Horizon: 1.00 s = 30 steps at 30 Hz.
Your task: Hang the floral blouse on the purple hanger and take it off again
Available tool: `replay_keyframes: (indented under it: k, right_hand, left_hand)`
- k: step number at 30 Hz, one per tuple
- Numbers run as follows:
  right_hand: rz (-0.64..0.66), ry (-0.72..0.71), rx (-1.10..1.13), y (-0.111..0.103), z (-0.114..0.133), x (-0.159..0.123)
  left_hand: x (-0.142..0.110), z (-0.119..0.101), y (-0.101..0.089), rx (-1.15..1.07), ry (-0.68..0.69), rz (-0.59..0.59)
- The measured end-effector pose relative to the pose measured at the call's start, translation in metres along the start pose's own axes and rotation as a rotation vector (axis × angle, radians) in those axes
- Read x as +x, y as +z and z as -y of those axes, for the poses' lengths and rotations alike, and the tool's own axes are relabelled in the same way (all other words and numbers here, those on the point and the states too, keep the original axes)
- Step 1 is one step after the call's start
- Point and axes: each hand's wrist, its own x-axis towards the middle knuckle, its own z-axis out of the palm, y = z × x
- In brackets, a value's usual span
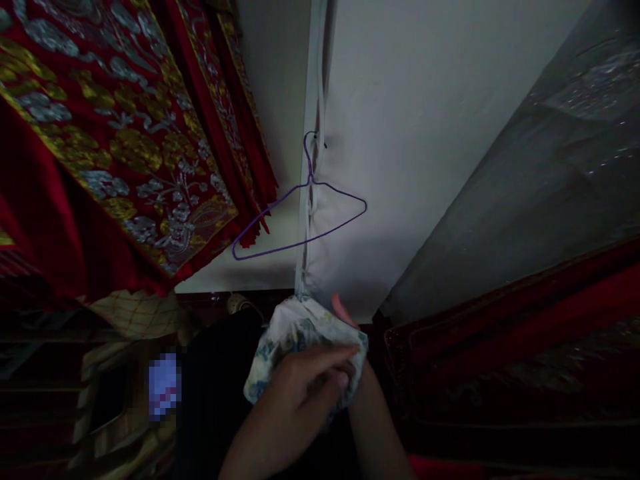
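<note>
White floral cloth (307,323) separates curled left hand (303,380) from right hand (341,311), both grips unclear.

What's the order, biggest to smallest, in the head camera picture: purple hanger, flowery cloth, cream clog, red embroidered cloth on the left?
1. Red embroidered cloth
2. Purple hanger and flowery cloth: too alike to rank, and the flowery cloth is partly covered
3. Cream clog

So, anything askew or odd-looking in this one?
Mildly: the bare purple hanger above the patterned cloth hangs askew, left end lower in view, though camera angle may exaggerate that. At lower left, a blocky pixelated patch hides detail. No spill shows.
</note>
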Motion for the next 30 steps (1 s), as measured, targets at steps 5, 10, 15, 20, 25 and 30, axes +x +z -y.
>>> replay_keyframes:
  k: [5,10,15,20,25,30]
  right_hand:
    - [-0.084,0.005,0.330,0.001,0.027,-0.009]
    - [0.258,0.038,-0.140,0.003,0.073,-0.004]
    - [-0.038,-0.391,-0.854,-0.020,0.130,0.017]
    - [-0.416,-0.545,-0.733,-0.064,0.119,0.069]
    - [-0.370,-0.308,-0.774,-0.089,0.089,0.100]
    - [-0.428,-0.437,-1.155,-0.105,0.111,0.085]
  left_hand:
    - [0.005,-0.018,-0.037,0.271,0.327,-0.448]
    - [0.037,0.010,-0.074,0.387,0.191,-0.167]
    - [0.043,0.051,-0.090,0.625,-0.043,0.277]
    - [0.035,0.049,-0.130,1.005,-0.127,0.076]
    - [0.031,0.035,-0.152,1.205,-0.125,0.036]
    - [0.037,0.041,-0.160,1.347,-0.151,0.064]
